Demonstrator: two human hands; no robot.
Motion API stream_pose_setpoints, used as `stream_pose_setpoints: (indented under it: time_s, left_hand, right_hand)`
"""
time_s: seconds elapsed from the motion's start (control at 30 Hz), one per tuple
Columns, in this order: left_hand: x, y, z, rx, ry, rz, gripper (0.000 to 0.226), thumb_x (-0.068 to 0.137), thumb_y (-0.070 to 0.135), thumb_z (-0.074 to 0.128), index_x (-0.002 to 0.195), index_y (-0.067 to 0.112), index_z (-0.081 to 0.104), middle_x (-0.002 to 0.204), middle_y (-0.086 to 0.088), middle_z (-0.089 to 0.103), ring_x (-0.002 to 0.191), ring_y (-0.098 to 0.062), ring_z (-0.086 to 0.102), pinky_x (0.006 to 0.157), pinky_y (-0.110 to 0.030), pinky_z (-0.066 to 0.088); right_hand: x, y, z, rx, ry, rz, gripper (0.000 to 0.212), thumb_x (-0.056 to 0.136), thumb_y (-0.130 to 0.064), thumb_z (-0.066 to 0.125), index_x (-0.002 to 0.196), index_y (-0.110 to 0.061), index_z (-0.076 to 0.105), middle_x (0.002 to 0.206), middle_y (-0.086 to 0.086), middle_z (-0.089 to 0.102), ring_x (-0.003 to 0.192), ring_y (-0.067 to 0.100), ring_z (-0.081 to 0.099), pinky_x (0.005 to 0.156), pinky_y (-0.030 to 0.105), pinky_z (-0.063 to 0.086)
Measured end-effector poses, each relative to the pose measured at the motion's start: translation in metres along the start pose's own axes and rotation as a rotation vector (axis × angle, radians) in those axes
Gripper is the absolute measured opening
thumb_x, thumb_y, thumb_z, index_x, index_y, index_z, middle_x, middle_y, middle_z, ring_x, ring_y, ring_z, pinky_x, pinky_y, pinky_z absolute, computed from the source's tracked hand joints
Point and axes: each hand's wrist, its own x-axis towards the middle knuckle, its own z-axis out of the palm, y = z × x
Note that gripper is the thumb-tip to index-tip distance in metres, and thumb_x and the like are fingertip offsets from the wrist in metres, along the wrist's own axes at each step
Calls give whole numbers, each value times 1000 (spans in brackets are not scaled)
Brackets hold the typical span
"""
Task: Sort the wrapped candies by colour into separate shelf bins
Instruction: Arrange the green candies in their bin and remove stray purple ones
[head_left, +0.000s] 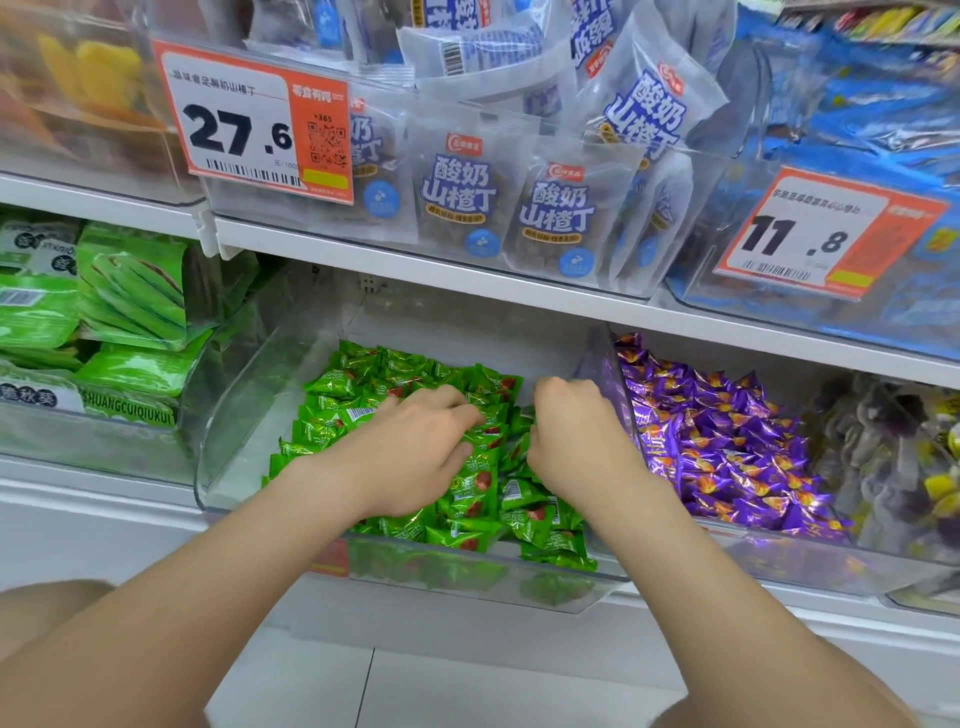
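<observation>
Both hands are down in the bin (244, 415), a clear one on the lower shelf, half filled with green candies (358, 415); the two bare forearms reach up and forward from the bottom corners and draw close at the wrists.

The left hand (415, 457) lies palm down on the green pile, wrist a little raised, fingers (457, 402) bent and pointing right, thumb tucked low against a wrapper. Whether it pinches a candy or only rests on them I cannot tell.

The right hand (574, 441) is just beside it, near but not touching; its back faces up and its knuckles are humped. The fingers curl steeply down so that the tips are lost among the wrappers – what they hold, if anything, is hidden.

The green candies fill the right and front of their bin, the left part of its floor being bare. The purple candies (727, 452) lie heaped in the next bin (779, 571) to the right, a clear wall standing between the two colours. No purple piece shows among the green near the hands.

Further right is a blurred bin of grey, dark and yellow sweets (893, 462). To the left lie green packets (130, 301). On the shelf (467, 278) above stand white-and-blue packets (457, 192), with an orange price tag (249, 124) reading 27.6; a second tag (810, 234) to the right reads 11.8 – it sits before blue packs (883, 119). Pale floor tiles (467, 686) show below.
</observation>
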Motion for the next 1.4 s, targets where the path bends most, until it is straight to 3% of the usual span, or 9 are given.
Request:
stream_pose_setpoints:
  time_s: [0.13,0.23,0.37,0.5,0.7,0.9,1.07,1.23,1.4]
  left_hand:
    - [19,3,10,86,-93,6,62,107,45,35,163,20,22,172,-2,15,158,-23,13,120,-59,26]
    - [33,3,9,96,-148,1,73,105,46,34,166,19,5,175,1,-1,161,-18,1,124,-62,17]
    - [51,0,4,76,-238,-23,74,104,45,33,167,26,-2,174,8,-11,160,-13,-6,125,-64,10]
    - [61,-8,4,98,-326,-67,71,106,47,28,166,29,-6,173,11,-14,160,-13,-8,125,-64,4]
    - [63,-10,5,127,-321,-68,71,106,46,29,167,27,-2,174,6,-9,160,-15,-8,124,-65,6]
    - [52,-10,-1,48,-284,23,70,105,29,39,163,44,2,174,10,-5,161,-19,-7,123,-69,6]
    - [45,-5,-3,17,-143,15,65,100,22,46,161,33,28,166,0,30,153,-27,26,119,-59,27]
    - [39,-5,-8,-84,4,9,51,98,18,49,148,30,52,144,-1,54,138,-26,46,115,-51,38]
    - [40,-9,-8,-263,174,16,50,94,15,66,143,24,58,141,0,63,130,-19,58,113,-33,44]
  right_hand:
    - [35,-4,6,28,-207,56,40,88,-10,65,126,-6,54,134,21,56,124,40,57,92,38,51]
    - [52,-7,14,70,-412,106,63,93,-16,59,151,-2,38,160,20,35,146,37,38,117,39,41]
    - [55,-13,28,-3,-461,178,60,88,-17,57,145,-2,48,148,20,54,134,37,54,109,42,49]
    - [51,-15,30,-103,-510,207,58,89,-10,57,146,-4,50,150,20,52,135,38,53,108,44,44]
    - [42,-11,33,-244,-319,164,52,93,-18,64,143,-15,52,147,14,54,138,35,47,110,43,36]
    - [34,-10,31,-385,-147,24,39,93,-21,66,131,-22,60,133,7,63,133,32,47,111,49,27]
    - [31,-5,27,-405,-172,9,39,92,-13,62,130,-22,60,134,6,63,133,30,49,112,49,26]
    - [32,-7,18,-313,-22,16,37,86,-7,66,121,-18,63,122,9,68,123,32,57,110,44,32]
    - [24,-2,-7,-135,86,20,26,85,-9,72,99,-21,55,108,11,68,109,37,67,90,37,44]
